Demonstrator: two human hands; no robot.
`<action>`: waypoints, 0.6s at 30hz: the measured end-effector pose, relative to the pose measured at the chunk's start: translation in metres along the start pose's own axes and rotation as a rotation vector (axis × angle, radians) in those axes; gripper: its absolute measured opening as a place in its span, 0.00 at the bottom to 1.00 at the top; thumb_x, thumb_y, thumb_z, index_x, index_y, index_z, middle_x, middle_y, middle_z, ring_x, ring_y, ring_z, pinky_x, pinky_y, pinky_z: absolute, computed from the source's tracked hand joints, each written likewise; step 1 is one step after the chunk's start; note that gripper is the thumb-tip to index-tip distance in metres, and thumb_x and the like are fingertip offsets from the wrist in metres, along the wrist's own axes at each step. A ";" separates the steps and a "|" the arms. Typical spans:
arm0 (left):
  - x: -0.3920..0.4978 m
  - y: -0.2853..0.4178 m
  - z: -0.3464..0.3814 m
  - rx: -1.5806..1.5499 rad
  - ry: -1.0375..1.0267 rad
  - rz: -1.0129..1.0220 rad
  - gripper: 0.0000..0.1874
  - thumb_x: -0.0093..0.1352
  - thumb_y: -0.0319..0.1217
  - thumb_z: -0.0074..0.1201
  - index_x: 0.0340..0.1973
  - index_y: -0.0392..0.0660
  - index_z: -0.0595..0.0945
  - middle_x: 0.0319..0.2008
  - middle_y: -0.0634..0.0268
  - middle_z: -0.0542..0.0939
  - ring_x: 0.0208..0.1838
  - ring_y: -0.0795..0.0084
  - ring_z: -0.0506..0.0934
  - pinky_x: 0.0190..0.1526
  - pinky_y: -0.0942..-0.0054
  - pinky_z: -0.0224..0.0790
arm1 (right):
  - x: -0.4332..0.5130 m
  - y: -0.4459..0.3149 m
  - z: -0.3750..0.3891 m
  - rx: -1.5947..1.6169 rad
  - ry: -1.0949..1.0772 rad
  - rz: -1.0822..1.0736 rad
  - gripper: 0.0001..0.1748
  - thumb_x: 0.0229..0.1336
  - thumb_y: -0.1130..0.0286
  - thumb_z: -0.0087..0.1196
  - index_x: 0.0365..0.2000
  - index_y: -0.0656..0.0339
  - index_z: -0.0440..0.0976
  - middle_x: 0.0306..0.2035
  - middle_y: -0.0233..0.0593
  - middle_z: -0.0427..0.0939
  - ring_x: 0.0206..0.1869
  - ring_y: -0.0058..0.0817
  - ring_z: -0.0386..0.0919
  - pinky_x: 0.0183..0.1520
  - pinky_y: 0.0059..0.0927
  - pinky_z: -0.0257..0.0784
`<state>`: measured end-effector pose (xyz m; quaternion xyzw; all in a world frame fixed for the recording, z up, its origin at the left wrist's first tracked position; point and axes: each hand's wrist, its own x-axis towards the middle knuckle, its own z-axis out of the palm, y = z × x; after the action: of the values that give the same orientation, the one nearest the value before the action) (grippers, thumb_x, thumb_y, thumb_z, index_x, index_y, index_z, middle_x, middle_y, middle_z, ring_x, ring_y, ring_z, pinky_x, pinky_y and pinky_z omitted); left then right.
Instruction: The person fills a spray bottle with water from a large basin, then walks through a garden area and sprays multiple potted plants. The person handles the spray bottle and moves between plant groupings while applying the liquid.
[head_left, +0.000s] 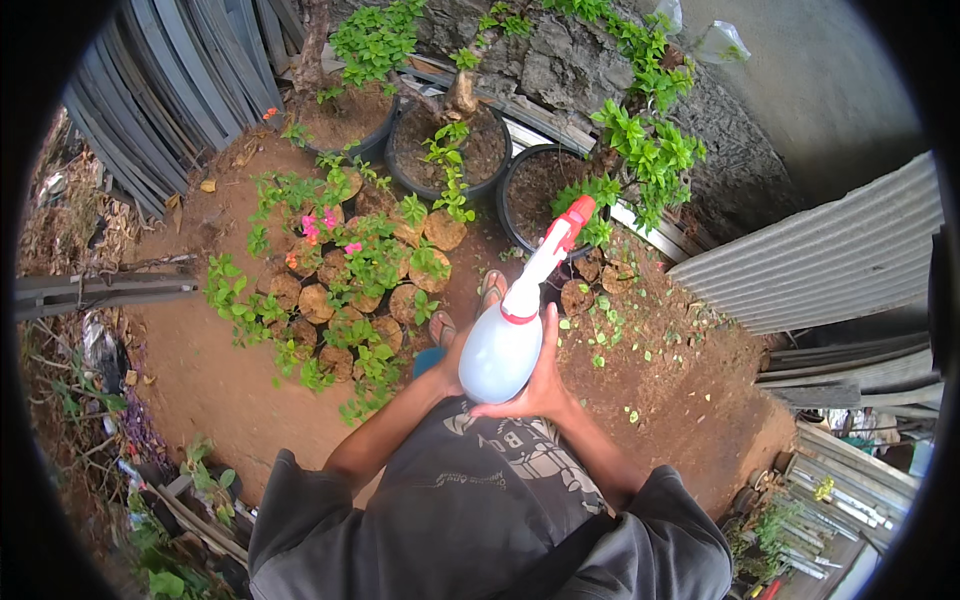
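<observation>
Before my chest I hold a spray bottle with a translucent whitish body, a white neck and a red nozzle, its head tilted up and to the right. Around the body's right side wraps my right hand, the thumb under the base. My left hand is against the left side, its fingers mostly hidden behind the bottle. Past the bottle, to the left, stands a cluster of small potted bougainvillea plants with pink and orange flowers. The red nozzle overlaps the leaves of a plant in a large black pot.
Two more large black pots stand along the rough wall. Grey slats lean at the upper left. A corrugated sheet is on the right. Beneath my left hand shows part of a blue object. Fallen leaves dot the soil.
</observation>
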<state>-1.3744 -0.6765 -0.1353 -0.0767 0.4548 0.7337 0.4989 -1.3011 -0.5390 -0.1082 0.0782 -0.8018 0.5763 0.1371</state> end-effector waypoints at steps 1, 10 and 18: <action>0.000 0.002 0.001 0.067 0.102 0.039 0.29 0.73 0.36 0.35 0.68 0.36 0.62 0.63 0.54 0.71 0.67 0.61 0.69 0.70 0.63 0.57 | 0.003 0.002 0.001 0.017 -0.023 0.098 0.87 0.21 0.48 0.82 0.70 0.72 0.31 0.68 0.66 0.53 0.70 0.52 0.59 0.71 0.47 0.55; 0.124 0.052 -0.131 0.348 0.031 0.498 0.43 0.58 0.34 0.70 0.66 0.36 0.67 0.59 0.57 0.74 0.62 0.66 0.73 0.63 0.68 0.63 | 0.010 0.158 0.067 -0.068 -0.216 0.478 0.75 0.28 0.57 0.78 0.69 0.71 0.38 0.61 0.64 0.60 0.64 0.56 0.65 0.66 0.49 0.62; 0.309 -0.075 -0.195 0.168 0.043 0.038 0.32 0.61 0.37 0.70 0.57 0.38 0.77 0.45 0.61 0.82 0.50 0.69 0.80 0.51 0.73 0.72 | -0.037 0.316 0.094 -0.230 -0.123 0.767 0.72 0.30 0.64 0.77 0.68 0.71 0.38 0.62 0.61 0.59 0.64 0.50 0.64 0.66 0.48 0.63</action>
<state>-1.5320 -0.6105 -0.4664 -0.0418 0.5266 0.7005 0.4798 -1.3675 -0.5274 -0.4329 -0.2079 -0.8389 0.4864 -0.1282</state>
